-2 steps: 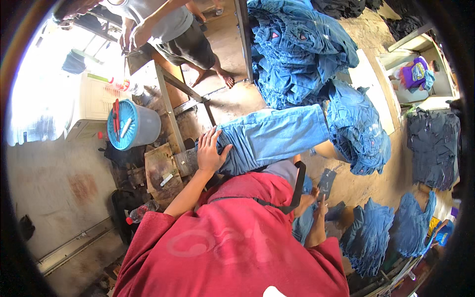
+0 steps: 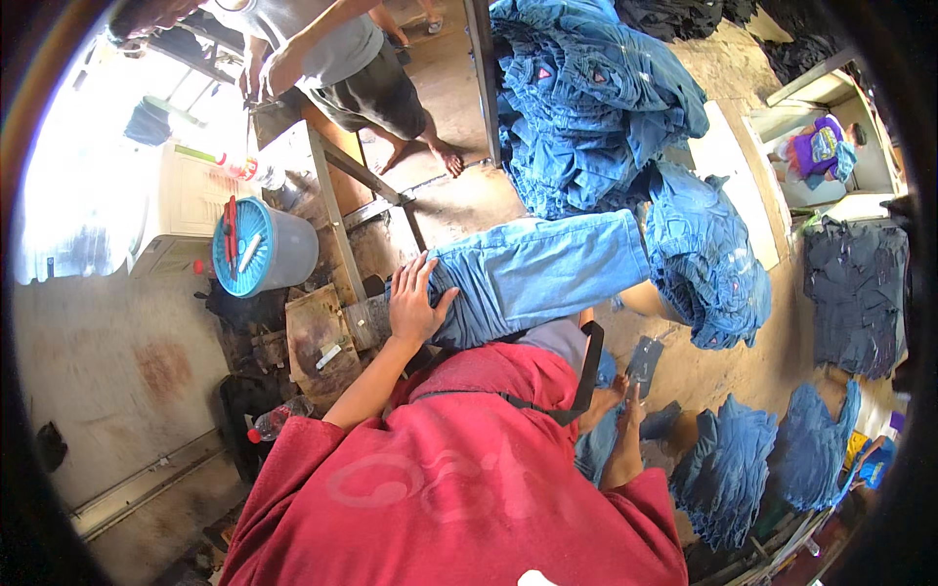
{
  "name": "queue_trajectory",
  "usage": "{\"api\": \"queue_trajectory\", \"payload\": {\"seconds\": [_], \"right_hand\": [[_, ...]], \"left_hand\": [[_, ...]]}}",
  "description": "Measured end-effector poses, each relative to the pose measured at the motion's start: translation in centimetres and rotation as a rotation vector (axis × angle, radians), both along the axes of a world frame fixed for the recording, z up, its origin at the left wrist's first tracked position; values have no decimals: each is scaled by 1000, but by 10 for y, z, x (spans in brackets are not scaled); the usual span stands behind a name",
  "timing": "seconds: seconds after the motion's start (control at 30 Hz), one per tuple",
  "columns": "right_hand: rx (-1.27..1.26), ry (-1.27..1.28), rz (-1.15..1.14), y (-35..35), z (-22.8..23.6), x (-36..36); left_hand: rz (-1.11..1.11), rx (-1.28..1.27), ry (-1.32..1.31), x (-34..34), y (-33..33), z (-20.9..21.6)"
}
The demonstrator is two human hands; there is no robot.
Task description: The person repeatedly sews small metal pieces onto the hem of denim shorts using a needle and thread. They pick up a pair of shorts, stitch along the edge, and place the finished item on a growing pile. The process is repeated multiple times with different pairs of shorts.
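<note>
On blue jeans (image 2: 532,273): left hand (image 2: 415,303) flat; right hand (image 2: 630,396) holds dark patch (image 2: 644,361).

One head-worn fisheye view, looking steeply down over the wearer's red shirt (image 2: 459,488), close to the left hand (image 2: 415,303) on a blue trouser leg (image 2: 537,273). Edges curve at the dark rim; stacked jeans (image 2: 586,98) lie farther off.

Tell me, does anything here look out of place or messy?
Nothing looks spilled or broken. The left hand lies flat on a pair of light blue jeans spread on the work surface. The right hand holds a dark flat piece. Blue jeans lie in loose heaps, untidy but not odd.
</note>
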State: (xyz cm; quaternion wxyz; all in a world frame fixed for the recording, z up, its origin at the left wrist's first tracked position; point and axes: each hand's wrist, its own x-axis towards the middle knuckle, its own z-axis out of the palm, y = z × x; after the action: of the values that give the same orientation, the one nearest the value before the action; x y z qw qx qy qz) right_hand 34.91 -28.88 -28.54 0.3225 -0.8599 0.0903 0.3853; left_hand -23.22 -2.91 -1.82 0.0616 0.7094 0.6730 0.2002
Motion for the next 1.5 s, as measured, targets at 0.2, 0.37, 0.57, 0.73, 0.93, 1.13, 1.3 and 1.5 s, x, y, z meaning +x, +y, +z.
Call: {"api": "queue_trajectory", "payload": {"seconds": [0.2,0.37,0.57,0.73,0.93,1.13,1.3,1.5], "right_hand": [[493,251,28,-5,-56,-5],[185,128,51,-21,-24,-11],[-209,-214,232,-23,62,-12],[-414,-477,385,-12,110,31],[-148,-370,369,41,81,85],[220,-577,644,156,103,95],[326,-802,897,258,163,68],[165,-893,1234,348,175,13]], "left_hand": [[2,-32,13,-2,-5,4],[-14,2,-34,-5,-4,4],[5,3,-60,-5,-3,7],[23,-6,-48,-4,-5,8],[16,-42,-61,-4,-1,5],[118,31,-144,15,16,31],[-91,63,-185,71,37,23],[-128,33,-92,93,47,0]]}}
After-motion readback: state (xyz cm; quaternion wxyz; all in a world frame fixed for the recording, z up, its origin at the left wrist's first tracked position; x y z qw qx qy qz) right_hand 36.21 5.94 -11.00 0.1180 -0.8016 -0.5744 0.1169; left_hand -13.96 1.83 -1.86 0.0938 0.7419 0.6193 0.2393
